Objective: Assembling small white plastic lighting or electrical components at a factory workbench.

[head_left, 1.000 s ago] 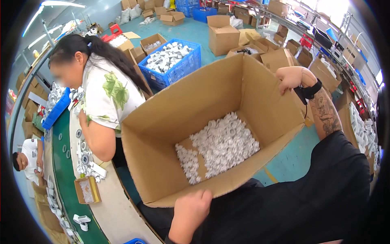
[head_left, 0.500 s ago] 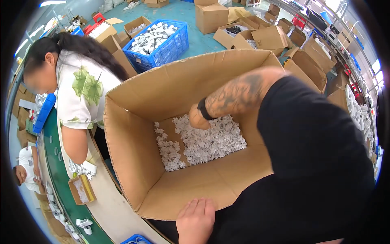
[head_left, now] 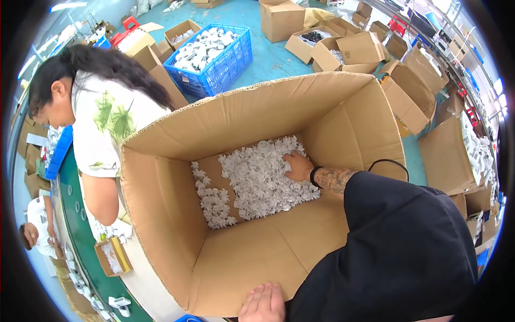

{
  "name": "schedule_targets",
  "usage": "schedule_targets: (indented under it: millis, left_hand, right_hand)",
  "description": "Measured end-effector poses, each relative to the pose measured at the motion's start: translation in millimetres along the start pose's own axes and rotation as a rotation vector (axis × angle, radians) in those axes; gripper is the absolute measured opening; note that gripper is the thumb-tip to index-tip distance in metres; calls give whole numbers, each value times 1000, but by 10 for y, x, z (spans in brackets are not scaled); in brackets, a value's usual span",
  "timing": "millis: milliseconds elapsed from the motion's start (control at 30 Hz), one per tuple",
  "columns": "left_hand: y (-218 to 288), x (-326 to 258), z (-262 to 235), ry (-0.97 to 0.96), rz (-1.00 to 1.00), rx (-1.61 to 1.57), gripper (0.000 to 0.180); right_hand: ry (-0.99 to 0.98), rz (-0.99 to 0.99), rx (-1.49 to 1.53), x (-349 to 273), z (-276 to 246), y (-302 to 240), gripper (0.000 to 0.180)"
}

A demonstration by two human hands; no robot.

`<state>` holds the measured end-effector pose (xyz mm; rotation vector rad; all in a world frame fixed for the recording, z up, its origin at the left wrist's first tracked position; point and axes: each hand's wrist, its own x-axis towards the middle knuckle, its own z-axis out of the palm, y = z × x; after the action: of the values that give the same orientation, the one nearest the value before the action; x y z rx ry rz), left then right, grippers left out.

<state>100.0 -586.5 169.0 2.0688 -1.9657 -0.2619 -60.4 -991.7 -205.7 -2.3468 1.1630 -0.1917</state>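
A large open cardboard box stands before me, with small white plastic parts spread over its bottom. A bare strip of cardboard divides these parts into a narrow band on the left and a wider patch. My right hand reaches deep into the box, its fingers apart on the right side of the wider patch. Whether a part lies under its palm cannot be seen. My left hand holds the box's near rim, fingers together over the edge, thumb hidden. A round pale piece lies at the patch's far edge.
A co-worker in a patterned white shirt sits close on the left, beside a green conveyor belt. A small carton stands near the belt. Beyond the box are a blue crate of white parts and several cartons.
My right hand has moved right and nearer across the white parts, and its fingers have spread. My left hand stays on the rim. The box appears shifted slightly in view.
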Motion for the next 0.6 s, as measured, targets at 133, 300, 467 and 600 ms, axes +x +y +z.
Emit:
schedule_targets:
  millis: [133, 300, 467, 600]
  left_hand:
    - [105, 239, -110, -22, 4, -33, 32]
    - [236, 164, -53, -20, -6, 3, 30]
    - [248, 237, -30, -11, -74, -4, 30]
    - [222, 318, -44, -14, -75, -24, 28]
  right_hand:
    - [32, 93, -13, 748, -113, -127, 37]
    - [142, 87, -81, 1169, 138, -158, 33]
    - [56, -5, -90, 1308, 47, 120, 29]
    - [-258, -18, -136, 927, -291, 224, 38]
